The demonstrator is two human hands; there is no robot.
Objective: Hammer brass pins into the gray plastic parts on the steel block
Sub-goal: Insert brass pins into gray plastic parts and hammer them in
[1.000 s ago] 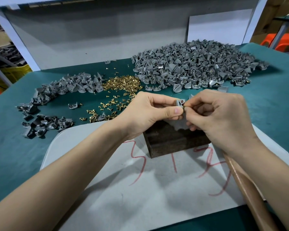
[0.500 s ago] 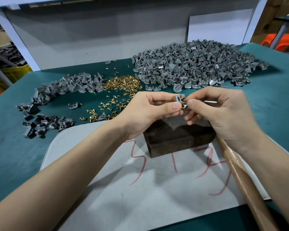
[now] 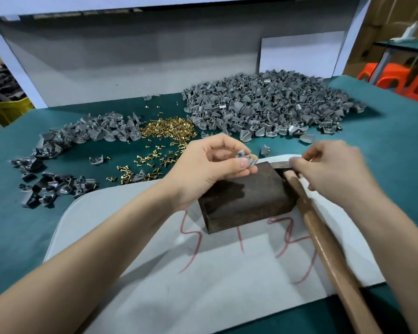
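Note:
My left hand (image 3: pixel 212 165) pinches a small gray plastic part (image 3: pixel 242 156) between thumb and fingers, just above the far left corner of the dark steel block (image 3: pixel 246 201). A brass pin shows at the part. My right hand (image 3: pixel 336 169) is blurred, off to the right of the block, its fingers curled with a brass glint between them that looks like a pin (image 3: pixel 311 159). The hammer (image 3: pixel 323 244) lies on the pad, its head against the block's right side and its wooden handle running toward me.
The block sits on a white pad (image 3: pixel 143 273) marked in red. On the green table (image 3: pixel 396 153) behind lie loose brass pins (image 3: pixel 169 127), a big heap of gray parts (image 3: pixel 263 107), a smaller row (image 3: pixel 94 131) and darker parts (image 3: pixel 46 186) at the left.
My right hand has pulled away from the gray part and moved right, over the hammer head. My left hand still holds the part above the block.

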